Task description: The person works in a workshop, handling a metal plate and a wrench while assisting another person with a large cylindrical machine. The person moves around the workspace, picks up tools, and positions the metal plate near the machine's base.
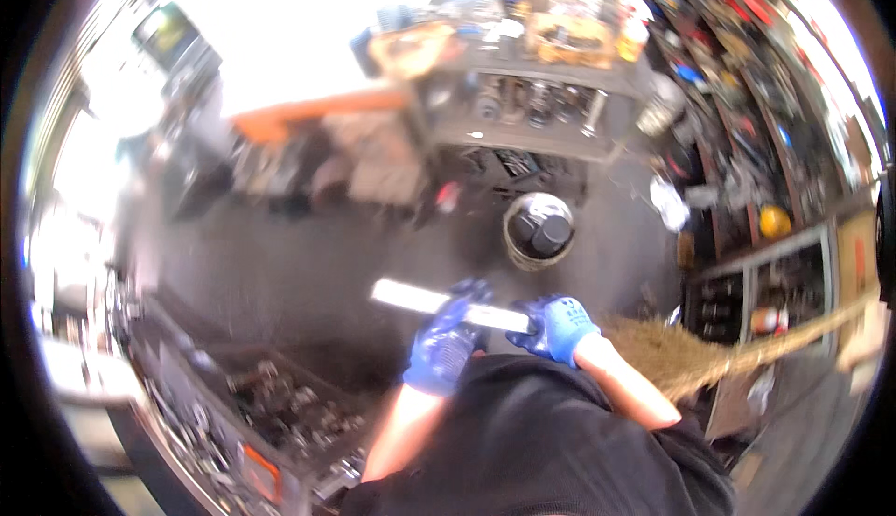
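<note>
Both of my hands wear blue coated work gloves. Across the front of my body lies a long, straight, pale bar [409, 297], overexposed so its material cannot be made out. My left hand [442, 348] is closed round its middle. At the bar's right end, my right hand [558, 327] grips it. The left end sticks out free over the dark floor. Beyond my hands stands a round bucket [512, 247] with dark items inside.
To the right lies a straw broom [679, 357] with its handle running outward. Ahead is a workbench shelf [523, 141] bearing metal parts. Crowded shelves [737, 96] line the right side. A tray of metal pieces [201, 376] stands at lower left. A white bag [668, 203] lies right.
</note>
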Motion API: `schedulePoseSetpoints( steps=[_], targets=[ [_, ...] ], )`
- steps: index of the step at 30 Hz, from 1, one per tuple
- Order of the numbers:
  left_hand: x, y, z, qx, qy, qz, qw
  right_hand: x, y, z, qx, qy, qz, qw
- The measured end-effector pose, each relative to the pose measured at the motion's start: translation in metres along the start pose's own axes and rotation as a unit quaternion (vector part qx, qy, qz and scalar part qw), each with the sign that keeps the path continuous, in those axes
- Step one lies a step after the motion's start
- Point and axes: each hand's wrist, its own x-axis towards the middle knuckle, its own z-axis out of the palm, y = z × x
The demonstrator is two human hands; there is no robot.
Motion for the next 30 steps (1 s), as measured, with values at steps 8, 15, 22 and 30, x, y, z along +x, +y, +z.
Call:
schedulePoseSetpoints(
  steps=[8,15,22,30],
  targets=[
    [0.096,0.019,0.012,0.005,-0.063,-0.173,0.983,-0.022,0.003,-0.022,0.1,0.042,0.159,0.981],
    [0.158,-0.035,0.092,0.114,-0.185,-0.263,0.94,-0.049,0.046,-0.023,0.226,0.149,0.242,0.932],
    [0.222,-0.105,0.176,0.203,-0.305,-0.26,0.893,-0.069,0.15,-0.092,0.359,0.174,0.212,0.892],
    [0.284,-0.201,0.255,0.201,-0.285,-0.248,0.904,-0.094,0.264,-0.175,0.297,0.182,0.248,0.904]
  ],
)
